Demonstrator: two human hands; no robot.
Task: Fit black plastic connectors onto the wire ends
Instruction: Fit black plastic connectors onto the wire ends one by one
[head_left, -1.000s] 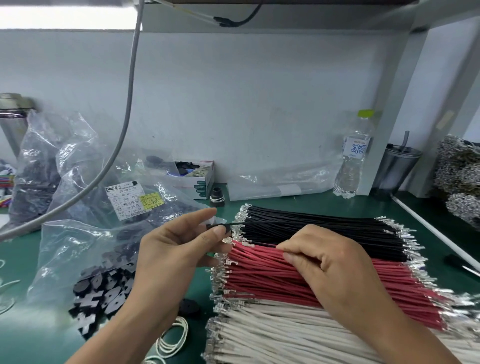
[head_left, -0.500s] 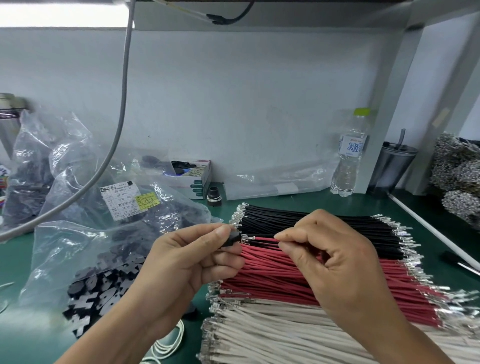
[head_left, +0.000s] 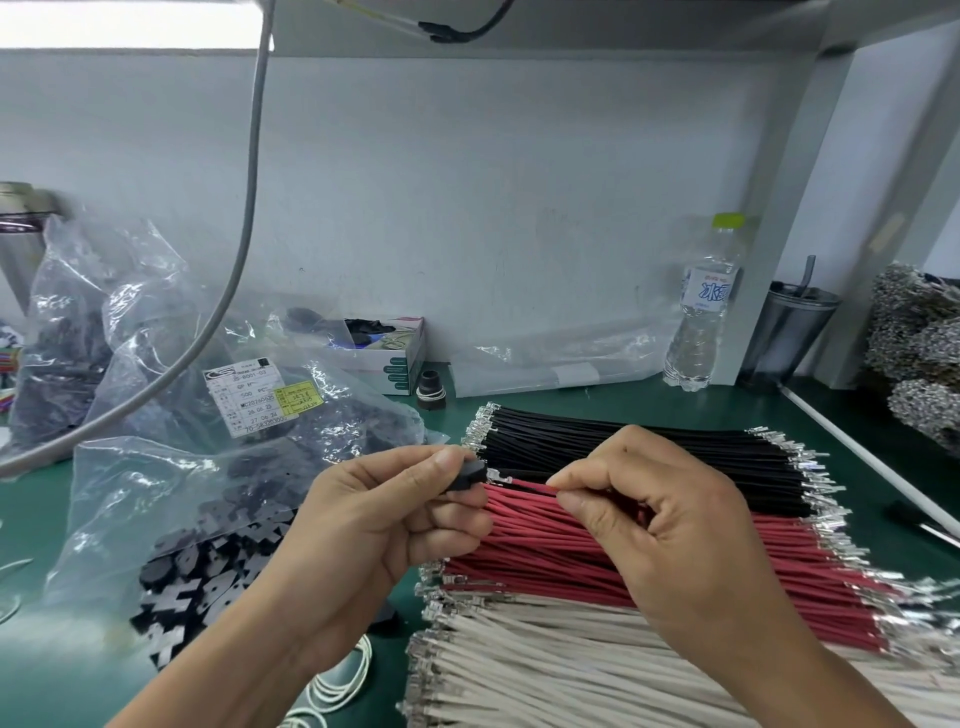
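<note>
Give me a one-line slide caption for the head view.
Left hand holds black connector while right hand feeds a wire toward it.

Pale grey-white wall (head_left: 519, 208) fills the back, green bench top (head_left: 31, 519) spreads below it. Overhead shelf (head_left: 571, 26) casts shade, bright light strip (head_left: 124, 26) glows top left (quite washed out), grey upright post (head_left: 810, 197) stands right.
</note>
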